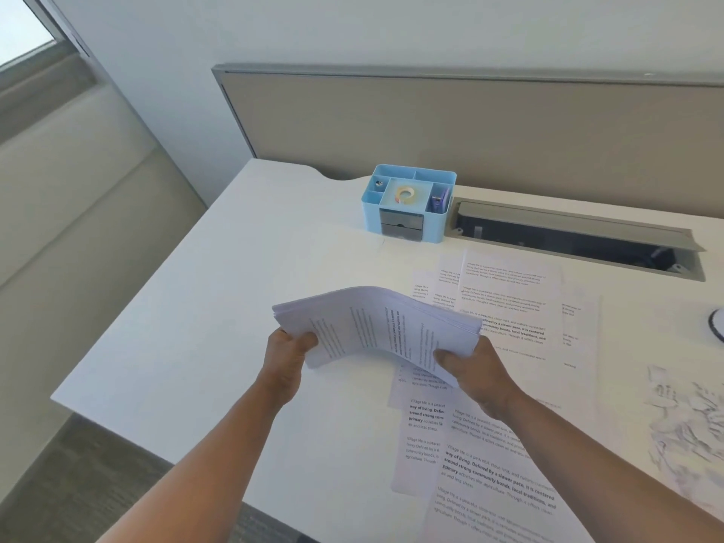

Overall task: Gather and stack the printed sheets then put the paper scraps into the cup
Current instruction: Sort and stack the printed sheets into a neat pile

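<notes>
A thick stack of printed sheets (372, 327) is held above the white desk (235, 288), bowed upward in the middle. My left hand (288, 356) grips its left end and my right hand (472, 368) grips its right end, thumbs on top. Several loose printed sheets (505, 295) lie spread on the desk behind and to the right, and more loose sheets (485, 476) lie near the front edge under my right forearm. A pile of torn paper scraps (689, 421) sits at the far right. A white rim with a dark edge (717, 323), possibly the cup, shows at the right border.
A light blue desk organiser (409, 201) holding a tape roll stands at the back of the desk. To its right is an open grey cable tray (580, 239) set into the desktop. A grey partition panel (470, 123) runs behind. The desk's left edge drops to the floor.
</notes>
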A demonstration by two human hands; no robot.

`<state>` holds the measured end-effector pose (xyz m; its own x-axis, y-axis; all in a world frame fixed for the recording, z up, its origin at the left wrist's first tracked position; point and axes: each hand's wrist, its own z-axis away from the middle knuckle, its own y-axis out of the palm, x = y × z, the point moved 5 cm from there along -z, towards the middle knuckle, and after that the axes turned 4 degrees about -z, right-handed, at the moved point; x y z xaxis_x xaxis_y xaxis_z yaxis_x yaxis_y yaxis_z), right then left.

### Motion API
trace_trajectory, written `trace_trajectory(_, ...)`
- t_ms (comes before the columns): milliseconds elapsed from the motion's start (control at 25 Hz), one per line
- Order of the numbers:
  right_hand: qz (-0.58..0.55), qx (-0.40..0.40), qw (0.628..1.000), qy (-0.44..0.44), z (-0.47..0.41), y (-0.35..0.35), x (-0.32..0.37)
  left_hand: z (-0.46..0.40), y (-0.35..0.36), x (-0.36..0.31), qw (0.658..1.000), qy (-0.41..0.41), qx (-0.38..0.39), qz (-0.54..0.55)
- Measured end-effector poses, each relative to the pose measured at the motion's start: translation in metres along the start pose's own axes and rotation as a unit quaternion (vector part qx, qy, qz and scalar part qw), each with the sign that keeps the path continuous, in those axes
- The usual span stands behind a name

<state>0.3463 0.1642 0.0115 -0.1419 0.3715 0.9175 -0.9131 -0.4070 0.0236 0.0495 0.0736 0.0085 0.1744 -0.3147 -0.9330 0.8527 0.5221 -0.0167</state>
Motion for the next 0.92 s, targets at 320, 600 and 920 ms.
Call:
trace_trajectory(320, 0.018, -0.008, 1.0, 0.004, -0.007, 0.004, -0.003, -0.014, -0.005, 0.006, 0.999, -0.011, 0.02, -0.027)
trace_trajectory(600, 0.003, -0.015, 1.0, 0.02, -0.01, 0.006, -0.01, -0.013, -0.006, 0.009, 0.999, -0.009, 0.003, -0.038)
trace_trajectory(920, 0.002, -0.013, 1.0, 0.023, -0.01, 0.009, -0.012, -0.016, -0.011, 0.008, 0.997, -0.018, 0.007, -0.073)
